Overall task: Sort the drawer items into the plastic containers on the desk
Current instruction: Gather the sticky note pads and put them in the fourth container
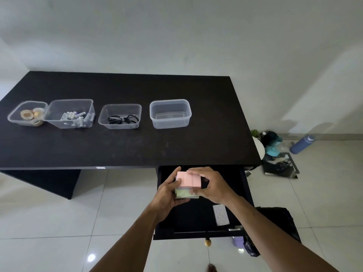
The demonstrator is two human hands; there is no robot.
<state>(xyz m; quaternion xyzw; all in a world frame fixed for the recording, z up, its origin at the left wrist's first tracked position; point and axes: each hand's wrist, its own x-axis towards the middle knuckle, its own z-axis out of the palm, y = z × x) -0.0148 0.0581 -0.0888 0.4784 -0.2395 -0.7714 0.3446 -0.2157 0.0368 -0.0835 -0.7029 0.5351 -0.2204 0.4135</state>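
Over the open drawer (198, 216), left hand (169, 195) and right hand (210, 186) clasp the stack of sticky notes (187, 184) — light, papery, apt to slide apart, best squeezed by its sides.

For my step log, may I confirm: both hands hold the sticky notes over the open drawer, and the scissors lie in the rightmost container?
Not quite: the head view shows the scissors in the third container from the left; the rightmost container is empty.
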